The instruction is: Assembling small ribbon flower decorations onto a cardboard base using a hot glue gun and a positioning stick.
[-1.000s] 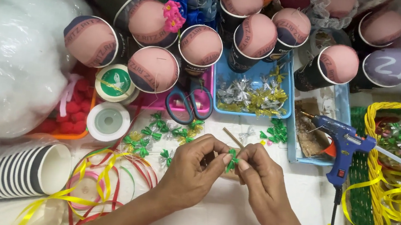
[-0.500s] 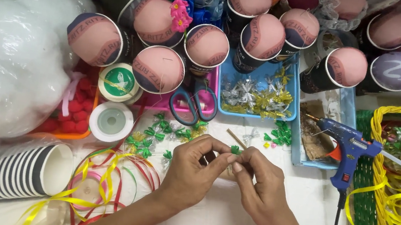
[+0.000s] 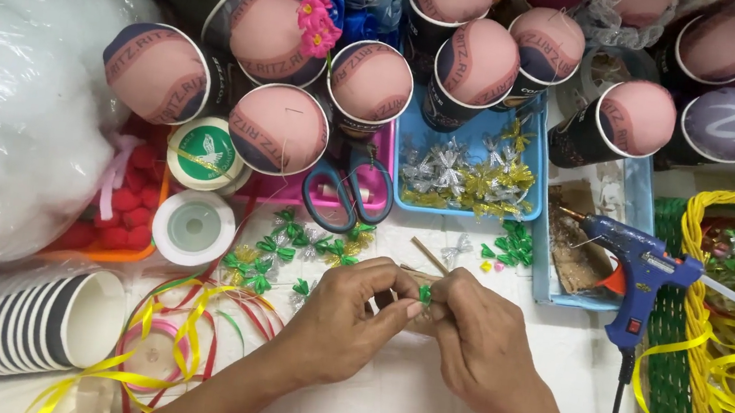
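Green bow (image 3: 425,293) mostly hidden by fingers (image 3: 402,305); stick (image 3: 429,255) lower end behind hands.

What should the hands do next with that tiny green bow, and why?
Probably press the green bow onto the stick end. Both hands, left and right, pinch it together there, and finished bows lie nearby, so this one seems not yet done.

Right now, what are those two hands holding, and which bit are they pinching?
Both hands pinch one tiny shiny green foil bow between them: the left hand and the right hand grip it with thumb and fingertips at its sides. Whether a stick is held underneath cannot be told.
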